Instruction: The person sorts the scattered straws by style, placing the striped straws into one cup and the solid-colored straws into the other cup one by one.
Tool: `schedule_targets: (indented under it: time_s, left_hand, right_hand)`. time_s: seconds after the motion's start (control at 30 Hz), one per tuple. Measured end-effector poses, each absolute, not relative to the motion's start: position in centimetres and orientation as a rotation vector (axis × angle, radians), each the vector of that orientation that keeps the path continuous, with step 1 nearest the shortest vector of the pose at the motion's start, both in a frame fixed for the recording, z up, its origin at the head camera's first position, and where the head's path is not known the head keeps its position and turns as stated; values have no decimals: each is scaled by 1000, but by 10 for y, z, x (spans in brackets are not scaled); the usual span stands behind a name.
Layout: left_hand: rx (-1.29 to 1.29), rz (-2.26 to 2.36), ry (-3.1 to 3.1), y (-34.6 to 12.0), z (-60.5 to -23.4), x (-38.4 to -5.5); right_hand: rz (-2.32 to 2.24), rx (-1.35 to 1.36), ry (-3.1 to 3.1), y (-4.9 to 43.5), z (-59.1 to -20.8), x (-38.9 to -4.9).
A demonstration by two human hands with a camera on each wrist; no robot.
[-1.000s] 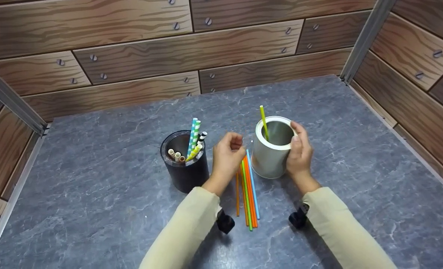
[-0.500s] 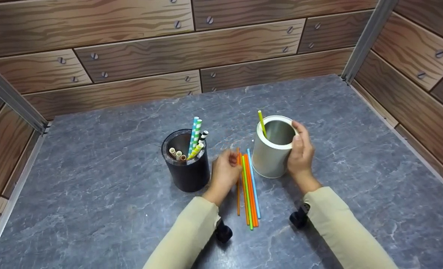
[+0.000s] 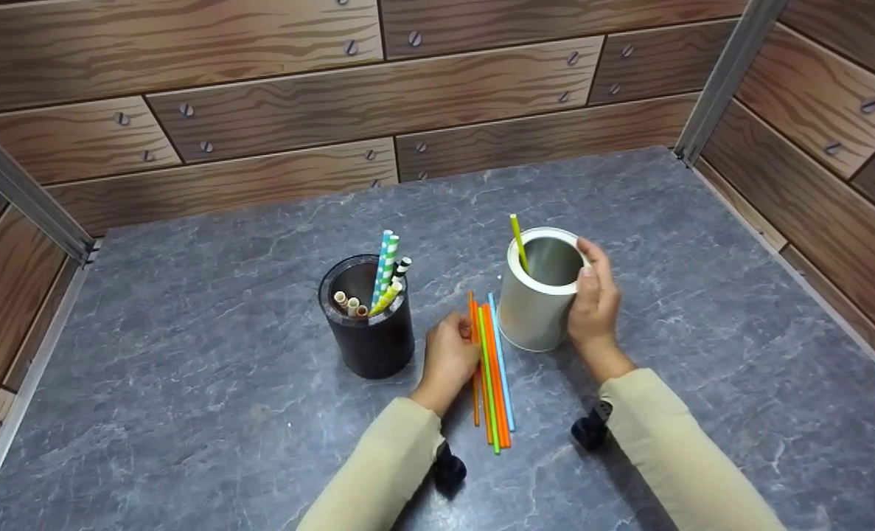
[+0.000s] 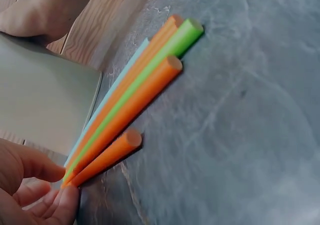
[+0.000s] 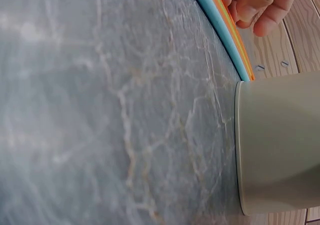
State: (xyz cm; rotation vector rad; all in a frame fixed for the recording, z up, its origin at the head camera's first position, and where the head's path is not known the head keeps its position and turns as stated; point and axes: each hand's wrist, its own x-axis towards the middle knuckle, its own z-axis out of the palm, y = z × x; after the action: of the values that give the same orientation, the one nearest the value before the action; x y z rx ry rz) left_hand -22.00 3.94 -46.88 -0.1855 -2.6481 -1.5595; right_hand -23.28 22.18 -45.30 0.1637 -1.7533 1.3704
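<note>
My left hand [image 3: 450, 354] pinches the leftmost orange straw [image 4: 112, 155] between thumb and fingertips, partway along its length. The straw lies on the tabletop beside several loose straws: more orange ones, a green straw [image 3: 489, 383] and a light blue straw [image 3: 505, 391]. To the right, the whitish metal can [image 3: 531, 317] stands upright with one yellow-green straw [image 3: 516, 232] leaning inside. My right hand [image 3: 594, 310] grips that can from its right side, thumb near the rim. In the right wrist view the can's wall [image 5: 280, 145] fills the right side.
Left of my left hand stands a black cup [image 3: 371, 346]. It holds several striped paper straws [image 3: 387, 265] and plain pale ones [image 3: 351, 305]. Wood-print walls [image 3: 275, 125] close off the back and sides of the grey marbled table [image 3: 208, 383].
My left hand has come down from near the can to the loose straws and taken hold of the leftmost orange one, whose near end has shifted slightly right. The right hand stays on the can.
</note>
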Motion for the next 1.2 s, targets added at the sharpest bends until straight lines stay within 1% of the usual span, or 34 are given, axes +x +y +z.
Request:
schedule_targets:
  time_s: [0.23,0.6,0.8,1.07,1.2]
  left_hand:
    - [-97,-1509,-2716,47,-468,-222]
    - [-65,-1477,-2700,55,-471,-223]
    - [-104,-1398,-2686,57,-473,-222]
    - [-17,-1646,-2599,53,-474,-222]
    - [44,-1674,-2602,51,-473,-223]
  right_hand:
    - [1367,167,-1738,220,-453,-234]
    - [1384,168,-1730,219,-453,-235]
    - [1396,147,-1739,220,-453,-234]
    - [1384,144,-1739,221,-454,-234]
    - [1383,153,-1737,221,-454,-235]
